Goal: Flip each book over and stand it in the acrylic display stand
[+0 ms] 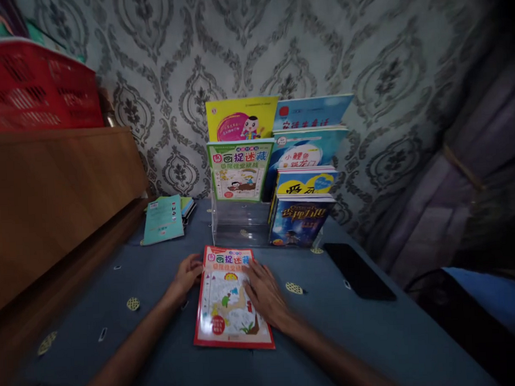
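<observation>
A red-bordered picture book [227, 306] with a cartoon cover lies flat on the table in front of me. My right hand [267, 297] rests on the upper right of its cover, fingers stretched out and apart. At the book's upper left edge is my left hand [188, 277], its fingers loosely bent and touching the edge, not visibly gripping it. Behind the book stands a clear acrylic book rack [242, 234]. On its left side are a green-bordered picture book [242, 171] and, higher up, a yellow book [242, 119]; the tier below them shows bare plastic.
The rack's right side bears a dark blue book [301, 222], a yellow-and-blue book [305, 183] and light blue books [310, 149]. A small pile with a teal book [163, 219] lies left. A black phone-like slab [359, 271] lies right. A red basket [38, 82] stands upper left.
</observation>
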The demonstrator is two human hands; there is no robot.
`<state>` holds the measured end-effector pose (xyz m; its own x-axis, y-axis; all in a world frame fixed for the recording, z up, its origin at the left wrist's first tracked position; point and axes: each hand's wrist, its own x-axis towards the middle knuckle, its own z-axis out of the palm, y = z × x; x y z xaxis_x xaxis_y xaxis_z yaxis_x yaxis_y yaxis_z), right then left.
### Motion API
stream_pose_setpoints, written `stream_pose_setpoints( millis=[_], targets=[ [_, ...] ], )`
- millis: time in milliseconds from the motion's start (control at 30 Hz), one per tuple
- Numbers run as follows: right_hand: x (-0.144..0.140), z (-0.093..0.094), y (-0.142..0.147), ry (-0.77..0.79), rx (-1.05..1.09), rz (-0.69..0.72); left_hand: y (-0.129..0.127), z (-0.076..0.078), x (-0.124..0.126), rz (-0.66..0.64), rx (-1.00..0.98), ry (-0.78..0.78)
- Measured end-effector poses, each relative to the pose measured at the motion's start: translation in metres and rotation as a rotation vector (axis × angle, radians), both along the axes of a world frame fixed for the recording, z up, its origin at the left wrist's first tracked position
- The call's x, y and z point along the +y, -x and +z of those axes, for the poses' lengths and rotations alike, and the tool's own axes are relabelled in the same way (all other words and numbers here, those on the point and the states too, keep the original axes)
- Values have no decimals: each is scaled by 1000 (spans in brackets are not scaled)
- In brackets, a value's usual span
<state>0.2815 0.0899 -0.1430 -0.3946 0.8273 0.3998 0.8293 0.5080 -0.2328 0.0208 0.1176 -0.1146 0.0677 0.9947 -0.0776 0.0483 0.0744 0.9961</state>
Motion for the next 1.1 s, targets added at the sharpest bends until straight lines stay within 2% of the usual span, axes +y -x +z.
stream_pose_setpoints(
  millis=[100,200,267,333,433,533,600,667,733,867,967,1100],
  targets=[
    [0,-11,-5,-63,108,38,-3,10,-7,-171,-162,188],
    [7,-14,-10,-62,309,21,-7,25,-13,-212,-264,198],
    [13,-7,-13,25,487,14,-9,39,-15,-207,-317,167],
    [19,11,-16,179,664,51,-12,55,-15,-205,-345,119],
    [21,55,-16,348,881,154,-17,85,-16,-210,-354,11],
    [13,98,-13,205,989,180,-21,112,-19,-240,-343,-145],
    [3,113,-12,46,960,134,-22,121,-22,-265,-325,-251],
    [-6,111,-11,-78,859,50,-22,119,-23,-274,-284,-325],
    [-13,96,-12,-126,740,-18,-20,108,-23,-271,-219,-345],
    [-19,69,-14,-68,639,-42,-16,86,-24,-250,-65,-337],
    [-20,69,-13,12,664,-13,-13,84,-26,-249,85,-407],
    [-16,75,-12,47,699,27,-7,92,-23,-241,369,-493]
  ],
)
